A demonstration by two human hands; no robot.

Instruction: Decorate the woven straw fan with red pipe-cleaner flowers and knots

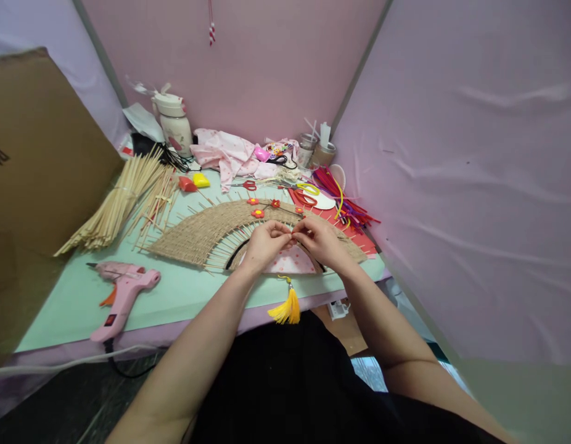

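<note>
A woven, fan-shaped piece (193, 239) with thin sticks poking from its edges lies on the table. Red flowers with yellow centres (258, 213) sit on its upper part, and a pink dotted cloth patch (292, 261) fills its lower middle. Over the fan, my left hand (269, 242) and my right hand (316, 239) meet at the fingertips, both in a pinch. Something tiny and reddish shows between them, too small to make out. A yellow tassel (288, 306) hangs at the fan's bottom edge, below my hands.
At the left lie a pink glue gun (123, 296) and a bundle of sticks (114, 206), beside a cardboard sheet (40, 185). Behind the fan are a bottle (175, 126), dotted cloth (225, 151), red-handled scissors (305, 197) and cups (308, 148). Coloured pipe cleaners (350, 200) lie at the right.
</note>
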